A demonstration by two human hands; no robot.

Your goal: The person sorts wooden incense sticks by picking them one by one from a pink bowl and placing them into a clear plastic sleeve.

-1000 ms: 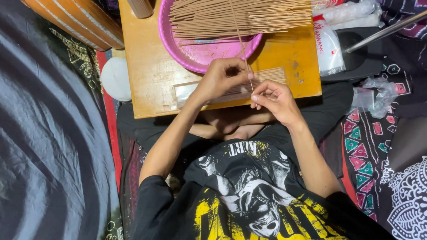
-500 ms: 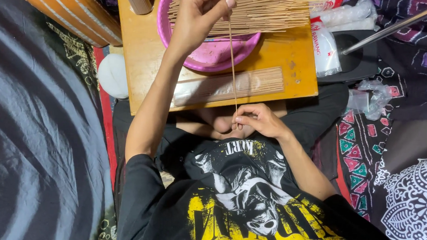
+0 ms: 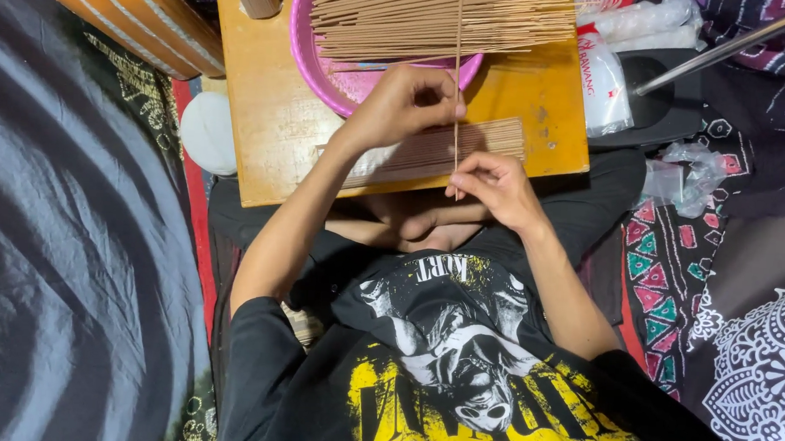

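Head view: wooden board (image 3: pixel 262 131) over patterned floor cloths (image 3: pixel 751 297), both hands' fingers (image 3: pixel 477 169) pinching one thin stick (image 3: pixel 457 79).

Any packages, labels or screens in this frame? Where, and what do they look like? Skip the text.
Printed plastic bag: right edge of the wooden board, upright oblong, clear-white with red print.
Rolled clear bags: top right, above the printed bag, white and tube-like.
Crumpled clear wrapper: on the patterned cloth right of the board, empty-looking.
Shirt print: on the person's black shirt, yellow and white graphic.
No screens or signs.

Bright, even overhead light; sharp centre, slightly blurred edges.
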